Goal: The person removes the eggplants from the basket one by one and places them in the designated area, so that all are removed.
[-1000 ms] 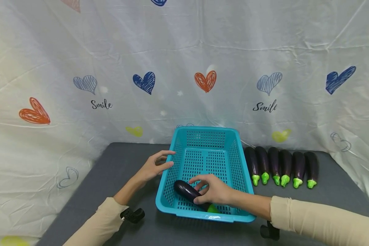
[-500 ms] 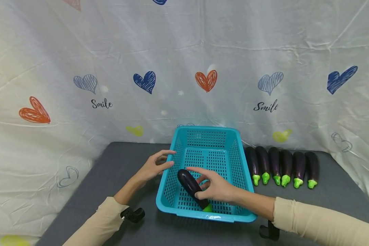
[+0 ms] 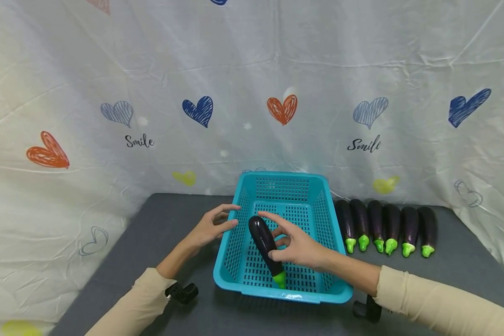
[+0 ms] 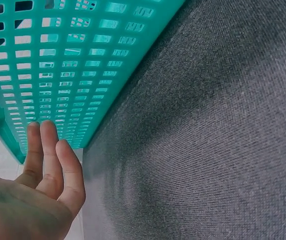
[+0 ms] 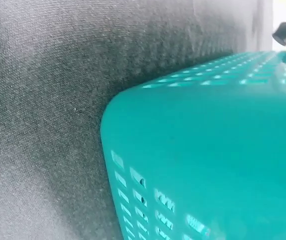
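Observation:
A glossy dark purple eggplant (image 3: 262, 242) with a green stem end slants inside the blue-green plastic basket (image 3: 283, 296). My right hand (image 3: 300, 247) holds it from the right, thumb at its lower half and forefinger reaching toward its rounded top. At the basket's left side, my left hand (image 3: 210, 227) rests its forefinger and thumb tips at the rim. The left wrist view has three loosely bent fingers (image 4: 50, 165) of that hand outside the slotted wall (image 4: 58, 70). In the right wrist view the basket corner (image 5: 193, 135) hides the right hand and the eggplant.
Right of the basket, several more eggplants (image 3: 385, 224) lie side by side on the dark grey tabletop (image 3: 457, 261), stems toward me. Behind the table hangs a white curtain (image 3: 235, 60) printed with hearts. Dark bands (image 3: 182, 293) are on both wrists.
My right hand has turned the eggplant more upright in the view, its rounded top swinging away from me and slightly right. The left hand and basket have stayed in place.

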Action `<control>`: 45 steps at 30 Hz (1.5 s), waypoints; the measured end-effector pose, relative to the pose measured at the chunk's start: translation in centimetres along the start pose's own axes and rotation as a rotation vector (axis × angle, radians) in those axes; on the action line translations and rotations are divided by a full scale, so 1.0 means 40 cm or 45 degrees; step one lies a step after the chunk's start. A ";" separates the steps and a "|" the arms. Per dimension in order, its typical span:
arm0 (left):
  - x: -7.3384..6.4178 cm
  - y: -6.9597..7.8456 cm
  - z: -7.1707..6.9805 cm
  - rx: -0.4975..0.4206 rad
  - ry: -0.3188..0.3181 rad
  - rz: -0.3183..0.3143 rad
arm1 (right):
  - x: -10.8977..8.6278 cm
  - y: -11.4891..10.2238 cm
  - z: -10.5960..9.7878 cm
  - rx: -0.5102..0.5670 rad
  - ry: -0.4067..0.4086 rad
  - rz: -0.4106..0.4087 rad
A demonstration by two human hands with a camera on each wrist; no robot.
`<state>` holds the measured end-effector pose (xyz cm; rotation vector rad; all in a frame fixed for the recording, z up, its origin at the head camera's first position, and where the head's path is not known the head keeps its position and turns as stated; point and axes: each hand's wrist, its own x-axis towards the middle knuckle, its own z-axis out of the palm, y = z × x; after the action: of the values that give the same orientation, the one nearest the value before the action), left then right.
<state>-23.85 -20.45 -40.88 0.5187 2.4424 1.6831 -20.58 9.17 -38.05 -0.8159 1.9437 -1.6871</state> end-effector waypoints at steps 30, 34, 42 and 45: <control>0.001 -0.003 0.003 -0.058 -0.009 -0.005 | -0.011 -0.008 -0.074 0.108 0.109 -0.075; 0.002 -0.002 0.003 -0.079 -0.009 -0.006 | -0.017 -0.009 -0.081 0.147 0.134 -0.081; 0.000 -0.001 0.003 -0.086 -0.020 0.018 | -0.022 -0.012 -0.099 0.143 0.176 -0.102; 0.000 0.000 0.004 -0.080 -0.021 0.024 | -0.024 -0.013 -0.104 0.145 0.183 -0.107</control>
<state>-23.81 -20.29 -40.94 0.5463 2.3717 1.7496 -22.59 12.80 -36.91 -0.7629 1.9087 -1.9351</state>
